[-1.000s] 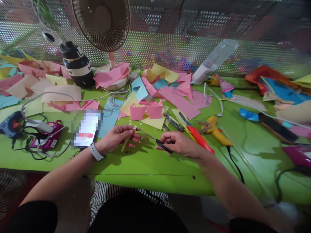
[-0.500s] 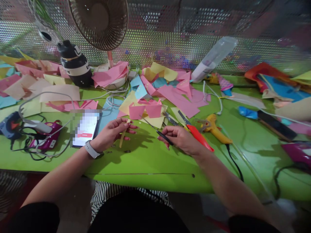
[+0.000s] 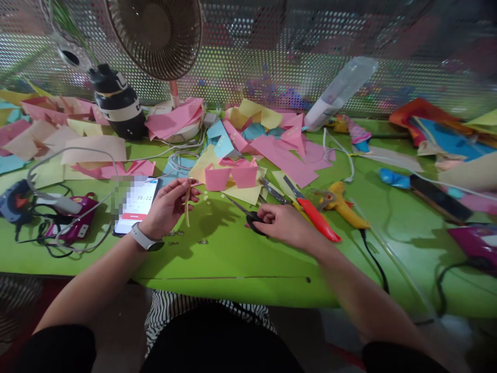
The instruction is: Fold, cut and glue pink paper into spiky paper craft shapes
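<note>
Between the thumb and fingers of my left hand (image 3: 169, 204) hangs a narrow yellow paper strip (image 3: 187, 208). My right hand (image 3: 281, 223) is closed on the black handles of a pair of scissors (image 3: 251, 217), whose blades point left and away from me, low over the green table. Just beyond them stands a folded pink paper piece (image 3: 232, 177) with a notch cut in its middle. Tiny yellow paper bits (image 3: 207, 199) lie between the hands. Small metallic-looking bits (image 3: 174, 239) are scattered near my left wrist.
A lit phone (image 3: 135, 204) lies beside my left hand. Right of my right hand are a red-handled cutter (image 3: 318, 217) and a yellow glue gun (image 3: 345, 207) with its cable. Coloured papers (image 3: 287, 155), a black bottle (image 3: 118, 106) and a fan (image 3: 155, 36) stand behind.
My left hand has drawn back left with the yellow strip. My right hand has shifted slightly left, turning the scissors so that their handles show and lowering them toward the table.
</note>
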The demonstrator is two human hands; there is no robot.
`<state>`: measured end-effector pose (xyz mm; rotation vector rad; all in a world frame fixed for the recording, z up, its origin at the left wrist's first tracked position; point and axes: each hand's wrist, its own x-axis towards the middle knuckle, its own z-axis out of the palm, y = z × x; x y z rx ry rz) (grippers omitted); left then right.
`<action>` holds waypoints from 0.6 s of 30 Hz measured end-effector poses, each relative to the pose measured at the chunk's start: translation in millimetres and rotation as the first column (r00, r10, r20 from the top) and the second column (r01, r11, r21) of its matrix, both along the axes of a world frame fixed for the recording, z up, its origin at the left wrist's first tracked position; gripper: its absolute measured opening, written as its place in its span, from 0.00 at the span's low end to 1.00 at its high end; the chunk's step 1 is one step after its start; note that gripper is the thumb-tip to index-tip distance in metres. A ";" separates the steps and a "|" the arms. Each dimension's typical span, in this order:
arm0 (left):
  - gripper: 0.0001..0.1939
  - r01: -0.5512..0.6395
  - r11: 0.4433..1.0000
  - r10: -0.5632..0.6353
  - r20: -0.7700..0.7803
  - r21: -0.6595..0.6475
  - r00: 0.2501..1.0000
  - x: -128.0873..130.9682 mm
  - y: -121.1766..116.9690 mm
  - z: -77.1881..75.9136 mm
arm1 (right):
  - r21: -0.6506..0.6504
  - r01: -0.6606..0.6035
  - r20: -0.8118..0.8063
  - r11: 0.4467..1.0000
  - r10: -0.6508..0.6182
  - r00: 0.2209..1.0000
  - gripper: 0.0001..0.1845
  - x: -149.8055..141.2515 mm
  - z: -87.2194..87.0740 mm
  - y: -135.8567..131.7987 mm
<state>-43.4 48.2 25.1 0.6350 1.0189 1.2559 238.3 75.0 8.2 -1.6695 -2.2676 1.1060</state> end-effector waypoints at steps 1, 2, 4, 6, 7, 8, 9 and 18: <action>0.08 -0.001 1.000 0.001 -0.002 -0.001 1.000 -0.1 0.1 -0.1 | -0.007 -0.018 -0.001 1.000 0.018 1.000 0.15 -0.5 1.0 -0.6; 0.09 -0.003 1.000 0.003 -0.004 -0.001 1.000 -0.1 0.2 0.0 | -0.009 -0.038 0.007 0.999 0.038 0.999 0.15 -1.2 2.0 -1.2; 0.09 -0.007 1.000 0.007 -0.011 0.000 1.000 0.6 0.0 0.6 | 0.007 -0.076 0.056 0.997 0.076 0.996 0.14 -2.8 3.8 -2.4; 0.11 -0.008 1.000 0.008 -0.020 0.004 1.000 1.5 -0.5 1.5 | 0.031 -0.101 0.114 0.994 0.096 0.989 0.14 -4.4 4.3 -3.2; 0.11 -0.009 1.000 0.010 -0.025 0.008 1.000 2.0 -0.7 1.8 | 0.042 -0.102 0.126 0.994 0.096 0.987 0.13 -5.0 3.9 -3.6; 0.12 -0.011 1.000 0.012 -0.032 0.012 0.999 2.3 -1.0 1.8 | 0.051 -0.095 0.120 0.994 0.088 0.989 0.12 -5.3 3.0 -4.0; 0.12 -0.011 1.000 0.011 -0.039 0.013 0.999 2.6 -1.2 1.4 | 0.058 -0.082 0.097 0.995 0.076 0.992 0.12 -5.4 1.7 -4.4; 0.16 0.140 0.990 -0.142 -0.089 -0.032 0.986 5.3 -4.0 -9.1 | -0.190 0.004 -0.379 0.982 -0.077 0.922 0.20 -5.4 -1.1 -8.8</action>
